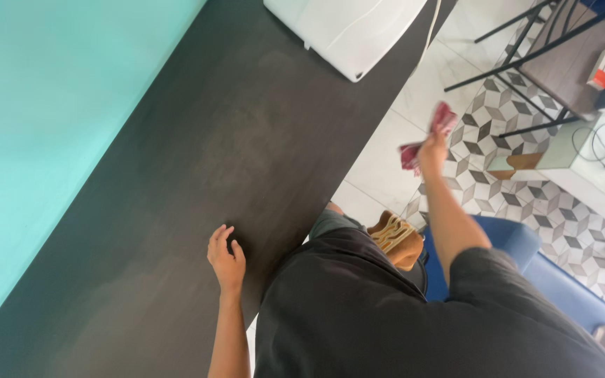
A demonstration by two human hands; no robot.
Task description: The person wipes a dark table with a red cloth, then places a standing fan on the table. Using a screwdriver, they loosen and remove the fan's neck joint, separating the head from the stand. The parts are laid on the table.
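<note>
My left hand (225,257) rests flat on the dark tabletop (211,140), close to its near edge, fingers apart and holding nothing. My right hand (432,152) is stretched out away from the table, above the patterned floor, closed around a crumpled red cloth (428,136). The cloth sticks out above and to the left of my fist. My dark shirt fills the lower middle of the view.
A white appliance (344,28) sits at the far end of the table. A turquoise wall (36,105) runs along the table's left side. A brown bag (397,241), a blue seat (526,245), black metal table legs (519,42) and a white shelf with cables (596,154) stand on the right.
</note>
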